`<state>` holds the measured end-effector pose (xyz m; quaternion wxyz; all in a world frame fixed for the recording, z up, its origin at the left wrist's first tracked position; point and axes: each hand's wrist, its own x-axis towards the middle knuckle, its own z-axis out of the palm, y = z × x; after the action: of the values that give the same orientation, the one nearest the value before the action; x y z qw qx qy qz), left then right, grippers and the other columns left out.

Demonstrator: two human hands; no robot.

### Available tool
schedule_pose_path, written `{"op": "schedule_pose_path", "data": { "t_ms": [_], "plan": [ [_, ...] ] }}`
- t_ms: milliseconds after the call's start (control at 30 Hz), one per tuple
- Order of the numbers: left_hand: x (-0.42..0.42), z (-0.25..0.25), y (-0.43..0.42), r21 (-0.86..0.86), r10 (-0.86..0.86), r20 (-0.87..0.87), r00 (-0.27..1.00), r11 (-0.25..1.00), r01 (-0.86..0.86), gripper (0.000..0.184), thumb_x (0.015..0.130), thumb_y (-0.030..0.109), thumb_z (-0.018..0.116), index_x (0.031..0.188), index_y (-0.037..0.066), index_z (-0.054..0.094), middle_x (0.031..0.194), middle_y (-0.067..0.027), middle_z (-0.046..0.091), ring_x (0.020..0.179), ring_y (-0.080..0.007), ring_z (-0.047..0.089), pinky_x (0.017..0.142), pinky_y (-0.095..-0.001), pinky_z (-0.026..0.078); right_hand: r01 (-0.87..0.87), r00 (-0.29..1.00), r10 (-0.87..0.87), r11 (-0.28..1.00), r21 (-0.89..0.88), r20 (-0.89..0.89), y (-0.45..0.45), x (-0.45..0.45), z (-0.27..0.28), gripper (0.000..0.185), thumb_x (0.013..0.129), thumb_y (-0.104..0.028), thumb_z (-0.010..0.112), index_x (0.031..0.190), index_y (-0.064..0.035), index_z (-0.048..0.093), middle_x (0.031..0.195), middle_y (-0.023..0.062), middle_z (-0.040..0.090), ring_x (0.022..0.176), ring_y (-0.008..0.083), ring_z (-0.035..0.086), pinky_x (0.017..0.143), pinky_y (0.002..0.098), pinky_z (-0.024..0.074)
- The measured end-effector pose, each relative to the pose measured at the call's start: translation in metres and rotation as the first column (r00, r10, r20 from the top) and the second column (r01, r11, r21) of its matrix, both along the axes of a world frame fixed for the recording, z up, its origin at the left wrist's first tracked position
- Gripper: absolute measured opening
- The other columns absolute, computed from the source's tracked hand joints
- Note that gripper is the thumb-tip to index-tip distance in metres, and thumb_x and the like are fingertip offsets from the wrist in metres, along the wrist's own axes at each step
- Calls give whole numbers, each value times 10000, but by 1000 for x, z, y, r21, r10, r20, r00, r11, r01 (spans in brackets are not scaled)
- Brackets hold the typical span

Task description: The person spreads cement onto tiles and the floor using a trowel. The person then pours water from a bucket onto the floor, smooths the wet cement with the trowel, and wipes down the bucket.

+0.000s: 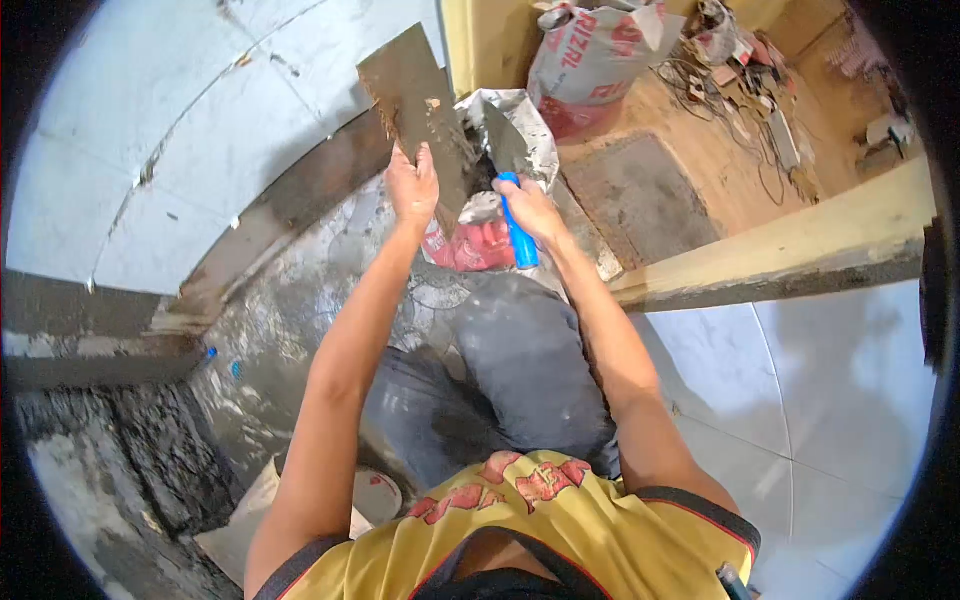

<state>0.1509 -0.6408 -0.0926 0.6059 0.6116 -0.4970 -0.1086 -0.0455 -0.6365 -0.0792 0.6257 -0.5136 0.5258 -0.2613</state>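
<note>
My left hand [412, 187] grips the lower left edge of a long, flat, grey-brown tile strip [418, 95], held tilted with crumbs of mortar on its face. In my right hand [535, 212] is a trowel with a blue handle [522, 240]. Its grey pointed blade [505, 142] reaches over an opened white-and-red sack [542, 135] just beyond my knees. Dark wet mortar [480, 172] shows in the sack's mouth, partly hidden by the tile strip and the trowel.
White wall tiles [180, 150] curve along the left. A RIZAL sack [590, 65] stands behind, near cables and scraps [750, 105]. A cement-coloured patch [640, 195] lies beside a wooden frame piece [790, 255]. A round white container [377, 495] sits by my left elbow.
</note>
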Motion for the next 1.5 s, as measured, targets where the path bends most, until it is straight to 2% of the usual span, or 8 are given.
{"op": "schedule_pose_path", "data": {
  "t_ms": [200,367,667,900,1033,1133,1233,1500],
  "plan": [
    [-21,22,-21,63,-62,-3,998,996,62,287,930,123,534,1180,-14,568,1026,-201,682,942,-315,657,836,-397,478,-14,938,43,996,-86,343,-5,39,70,365,959,-382,492,1051,-29,491,678,37,524,466,132,497,428,284,430],
    [-17,8,-40,-102,-268,-430,862,963,248,282,957,63,473,1212,-11,570,1117,-78,652,1010,-180,585,900,-317,434,81,996,-74,982,-171,43,1,55,-11,527,946,-425,439,997,87,556,647,196,618,567,303,631,574,432,490],
    [-7,18,-20,34,-292,-316,903,947,318,263,970,85,492,1204,-12,566,1055,-52,652,930,-128,573,851,-298,453,83,981,-41,973,-214,192,-6,64,54,477,962,-453,443,959,14,540,665,106,569,522,203,584,448,367,453],
    [-2,23,-19,-142,-202,-331,922,976,163,253,950,67,524,1185,-8,584,1042,-48,660,918,-125,579,839,-284,453,71,972,-112,978,-196,-205,-9,60,-62,456,968,-424,443,948,22,535,659,108,567,477,207,566,431,367,445],
    [0,26,-32,-173,-139,-254,957,980,96,258,940,55,535,1184,-14,584,1068,-50,663,926,-129,586,849,-277,454,46,996,-37,993,-112,82,18,70,25,521,974,-440,421,1089,52,550,721,169,602,665,270,637,629,406,500],
    [3,25,-37,-272,-250,-522,816,955,119,277,933,43,536,1198,-28,572,1087,-61,665,929,-147,593,860,-287,455,30,944,-191,863,-505,-270,5,76,-27,560,972,-454,410,1043,80,562,792,225,642,675,329,668,631,447,518],
    [5,22,-22,-182,-151,-503,851,981,67,317,926,26,534,1234,-44,548,1123,-83,663,969,-176,605,893,-306,451,-81,909,-31,965,-250,-415,-4,54,-59,682,962,-483,345,1035,152,583,1058,398,576,1060,510,561,947,504,431],
    [-13,23,3,-128,-148,-221,964,984,122,291,900,56,566,1181,-9,595,1052,-121,690,946,-201,631,875,-327,464,128,955,-64,969,-209,289,-19,60,102,436,973,-493,420,896,-71,499,607,56,536,433,167,539,393,300,442]
  ]
}}
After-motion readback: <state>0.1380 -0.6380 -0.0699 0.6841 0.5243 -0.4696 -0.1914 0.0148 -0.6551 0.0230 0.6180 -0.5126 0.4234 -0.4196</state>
